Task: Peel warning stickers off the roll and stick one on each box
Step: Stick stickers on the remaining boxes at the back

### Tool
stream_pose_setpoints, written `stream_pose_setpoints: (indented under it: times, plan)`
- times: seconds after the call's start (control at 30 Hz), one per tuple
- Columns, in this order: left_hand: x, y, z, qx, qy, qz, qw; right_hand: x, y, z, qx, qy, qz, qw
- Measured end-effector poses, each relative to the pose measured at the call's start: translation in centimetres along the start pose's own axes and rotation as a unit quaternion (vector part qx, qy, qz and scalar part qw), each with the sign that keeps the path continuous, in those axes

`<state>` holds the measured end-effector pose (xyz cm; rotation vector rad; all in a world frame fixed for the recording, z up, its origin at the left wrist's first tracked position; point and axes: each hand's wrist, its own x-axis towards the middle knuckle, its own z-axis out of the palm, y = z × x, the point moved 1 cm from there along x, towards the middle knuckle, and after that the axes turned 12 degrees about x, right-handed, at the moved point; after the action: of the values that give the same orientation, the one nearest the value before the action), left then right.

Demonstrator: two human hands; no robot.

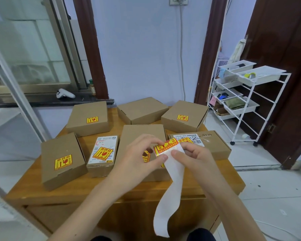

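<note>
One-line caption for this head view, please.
Both hands, left hand and right hand, peel a warning sticker from its backing strip above boxes.

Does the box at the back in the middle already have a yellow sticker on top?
No, the back middle box shows a bare brown lid, unlike its neighbours.

Single view, head-worn wide-angle camera. Looks forward and down from above the near edge of a wooden table (221,178). Both forearms enter from the bottom edge, close to the lens. Wall (146,49) straight ahead, farther off. Edges bowed.
</note>
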<state>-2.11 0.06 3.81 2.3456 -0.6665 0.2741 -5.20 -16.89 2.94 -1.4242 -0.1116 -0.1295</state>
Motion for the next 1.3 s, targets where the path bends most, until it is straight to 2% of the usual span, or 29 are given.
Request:
stream_pose_setpoints:
  times: [0.2, 0.5, 0.67, 0.97, 1.3]
  plan:
    - [0.0, -0.4, -0.3, 0.026, 0.034, 0.010, 0.999, 0.0, -0.1, 0.3, 0.003, -0.006, -0.009, 1.000]
    - [0.1, -0.3, -0.7, -0.011, 0.047, -0.001, 0.999, 0.0, -0.1, 0.5, -0.014, -0.015, -0.014, 1.000]
    - [0.2, -0.4, -0.9, -0.042, 0.042, 0.000, 0.998, 0.0, -0.1, 0.7, -0.018, -0.012, -0.010, 1.000]
    - [0.3, -0.4, -0.8, -0.007, 0.055, 0.034, 0.998, 0.2, -0.5, 0.9, -0.001, 0.010, -0.020, 1.000]
    - [0.4, -0.3, -1.5, -0.023, 0.049, 0.013, 0.998, 0.6, -1.0, 0.9, -0.044, -0.017, -0.008, 0.999]
